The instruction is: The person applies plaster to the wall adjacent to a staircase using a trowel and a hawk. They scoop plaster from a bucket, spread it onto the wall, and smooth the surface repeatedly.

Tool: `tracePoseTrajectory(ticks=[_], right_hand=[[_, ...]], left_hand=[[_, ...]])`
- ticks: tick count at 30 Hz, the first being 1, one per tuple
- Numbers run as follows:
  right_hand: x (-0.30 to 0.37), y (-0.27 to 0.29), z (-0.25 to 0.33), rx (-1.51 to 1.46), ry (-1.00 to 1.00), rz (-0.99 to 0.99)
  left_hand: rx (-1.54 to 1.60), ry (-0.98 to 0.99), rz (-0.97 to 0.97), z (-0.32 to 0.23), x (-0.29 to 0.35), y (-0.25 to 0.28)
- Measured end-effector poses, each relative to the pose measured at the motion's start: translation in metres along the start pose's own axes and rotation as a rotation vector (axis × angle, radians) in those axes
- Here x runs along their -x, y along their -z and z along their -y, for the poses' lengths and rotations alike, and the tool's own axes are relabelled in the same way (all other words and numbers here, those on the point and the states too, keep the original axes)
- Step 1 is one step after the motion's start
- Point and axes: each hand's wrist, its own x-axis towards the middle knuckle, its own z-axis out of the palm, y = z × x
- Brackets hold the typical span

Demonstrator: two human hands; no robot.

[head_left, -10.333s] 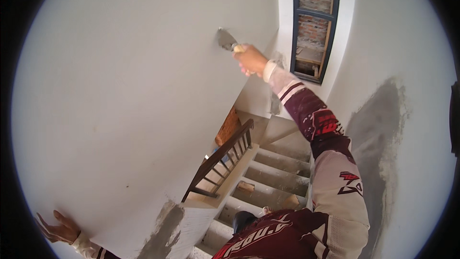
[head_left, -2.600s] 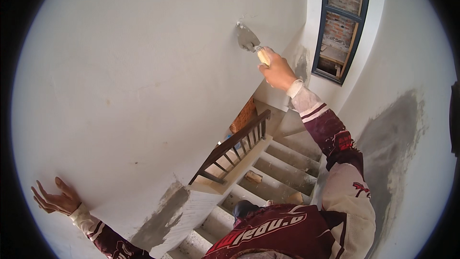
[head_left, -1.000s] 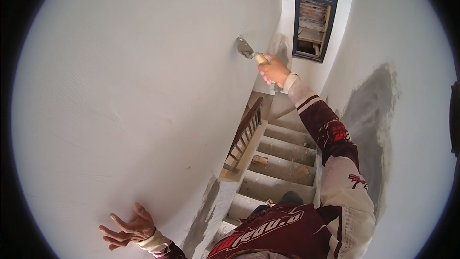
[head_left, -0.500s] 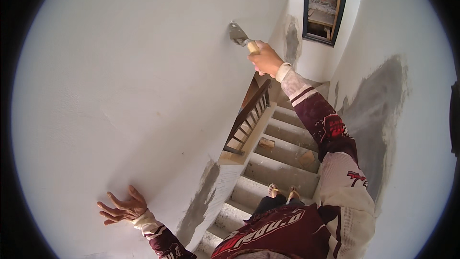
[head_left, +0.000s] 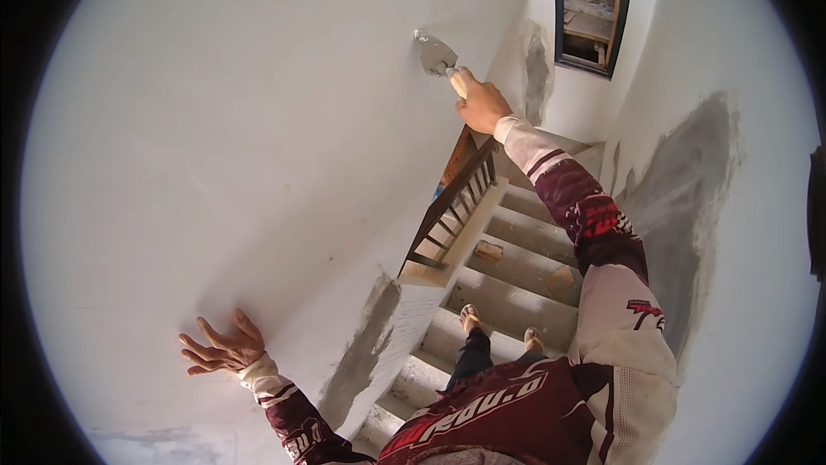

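My right hand (head_left: 483, 107) grips the light wooden handle of a trowel (head_left: 437, 54). The arm is stretched far out ahead, and the grey metal blade lies at the white wall (head_left: 258, 129) on the left, its tip at the surface. Whether the whole blade presses flat, I cannot tell. Lower down, my left hand (head_left: 227, 348) is open, its fingers spread against the same wall, with nothing in it.
Concrete stairs (head_left: 516, 284) run beneath me, with broken brick pieces (head_left: 489, 250) on them. A dark railing (head_left: 447, 207) borders the stairs' left side. Grey patches mark the walls, a large one (head_left: 675, 198) at right. A dark-framed window (head_left: 591, 13) stands at the far end.
The trowel has turned, so more of its blade face shows. My feet have shifted, the left one moving forward and left and standing wider apart. My left hand stays at the wall.
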Motion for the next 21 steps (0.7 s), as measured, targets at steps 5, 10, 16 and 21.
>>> tracePoseTrajectory(ticks=[5, 10, 16, 21], right_hand=[[0.004, -0.012, -0.003, 0.088, -0.002, 0.003], [0.010, -0.018, -0.002, 0.095, 0.013, -0.016], [0.010, -0.026, -0.003, 0.076, 0.056, -0.048], [0.012, -0.024, 0.003, 0.100, 0.044, -0.037]], left_hand=[[-0.026, 0.003, 0.032, 0.001, 0.002, 0.004], [-0.025, -0.016, 0.027, 0.000, -0.001, 0.005], [-0.020, -0.018, 0.034, 0.001, -0.002, 0.005], [-0.015, -0.017, 0.043, 0.000, 0.000, 0.005]])
